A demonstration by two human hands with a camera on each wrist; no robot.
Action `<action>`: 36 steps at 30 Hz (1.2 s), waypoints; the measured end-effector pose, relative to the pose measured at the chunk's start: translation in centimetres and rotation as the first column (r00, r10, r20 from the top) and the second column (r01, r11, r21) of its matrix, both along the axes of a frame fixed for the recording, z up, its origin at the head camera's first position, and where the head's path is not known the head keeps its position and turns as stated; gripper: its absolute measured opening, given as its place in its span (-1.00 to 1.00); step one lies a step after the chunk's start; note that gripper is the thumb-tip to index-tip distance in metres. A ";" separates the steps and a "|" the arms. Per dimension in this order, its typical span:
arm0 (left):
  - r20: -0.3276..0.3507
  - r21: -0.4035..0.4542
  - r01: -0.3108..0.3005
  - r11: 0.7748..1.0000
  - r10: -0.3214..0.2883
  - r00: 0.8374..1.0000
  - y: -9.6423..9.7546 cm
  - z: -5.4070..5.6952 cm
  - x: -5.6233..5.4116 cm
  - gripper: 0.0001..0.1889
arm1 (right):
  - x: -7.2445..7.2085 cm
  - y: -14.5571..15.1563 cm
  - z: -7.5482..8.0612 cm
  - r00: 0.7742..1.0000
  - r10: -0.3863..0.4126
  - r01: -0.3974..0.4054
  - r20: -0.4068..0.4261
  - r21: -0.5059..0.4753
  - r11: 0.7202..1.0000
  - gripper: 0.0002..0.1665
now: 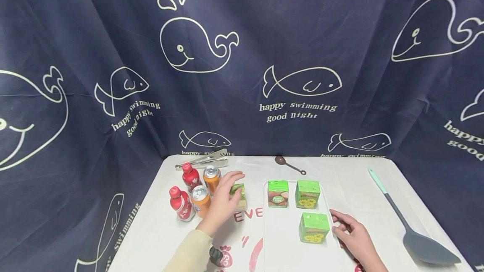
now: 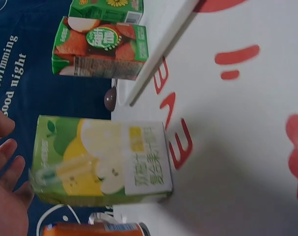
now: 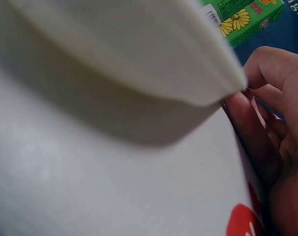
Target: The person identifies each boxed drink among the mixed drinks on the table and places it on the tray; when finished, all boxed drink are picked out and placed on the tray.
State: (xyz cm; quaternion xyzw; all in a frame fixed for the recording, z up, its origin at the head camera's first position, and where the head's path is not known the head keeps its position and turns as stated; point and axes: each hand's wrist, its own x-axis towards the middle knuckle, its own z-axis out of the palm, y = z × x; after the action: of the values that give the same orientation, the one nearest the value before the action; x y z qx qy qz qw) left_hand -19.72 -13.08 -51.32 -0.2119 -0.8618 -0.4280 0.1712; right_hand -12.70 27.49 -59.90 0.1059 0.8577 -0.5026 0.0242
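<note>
My left hand (image 1: 224, 198) reaches over a green and yellow juice box (image 2: 104, 160) that stands on the table left of the white tray (image 1: 283, 242). In the left wrist view its spread fingers (image 2: 4, 162) are beside the top of the box, apart from it. At the tray's right edge, my right hand (image 1: 353, 233) pinches the rim between thumb and fingers. On the tray stand a green juice box with red-brown fruit (image 1: 278, 194) and two with yellow flowers, one at the back (image 1: 307, 195) and one nearer me (image 1: 314, 228).
Left of my left hand stand two orange cans (image 1: 201, 200) and two red bottles (image 1: 182, 204). Metal tongs (image 1: 208, 160) lie behind them. A brown measuring spoon (image 1: 289, 165) lies behind the tray. At the right is a grey spatula (image 1: 427, 247) with a mint handle.
</note>
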 end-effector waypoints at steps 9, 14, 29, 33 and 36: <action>-0.001 0.027 -0.027 0.999 0.027 1.000 -1.7 -0.9 0.1 -0.52 | 0.1 0.1 0.0 1.000 0.004 -0.004 -0.008 0.006 1.000 -0.27; 0.027 0.045 -0.034 0.998 0.033 0.999 -2.4 -1.7 0.1 -0.51 | 0.0 -0.1 -0.1 1.000 -0.001 0.001 -0.012 0.003 1.000 -0.26; 0.076 0.101 -0.035 0.994 0.027 0.997 -3.2 -2.9 0.5 -0.54 | 0.0 -0.1 0.0 1.000 -0.008 0.008 0.001 0.007 1.000 -0.25; 0.085 0.119 -0.038 0.992 0.028 0.996 -3.2 -3.2 0.7 -0.55 | 0.0 -0.1 0.1 1.000 -0.009 0.009 0.002 0.008 1.000 -0.26; 0.090 0.143 -0.026 0.989 0.013 0.996 -3.2 -3.5 0.9 -0.56 | 0.1 -0.2 0.1 1.000 -0.009 0.009 0.002 0.011 1.000 -0.26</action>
State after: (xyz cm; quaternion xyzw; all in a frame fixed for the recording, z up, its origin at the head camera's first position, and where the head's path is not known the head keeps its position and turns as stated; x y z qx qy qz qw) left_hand -18.81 -16.30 -54.78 -0.1713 -0.8373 -0.4965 0.1519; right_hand -12.60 27.29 -59.76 0.1106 0.8598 -0.4980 0.0223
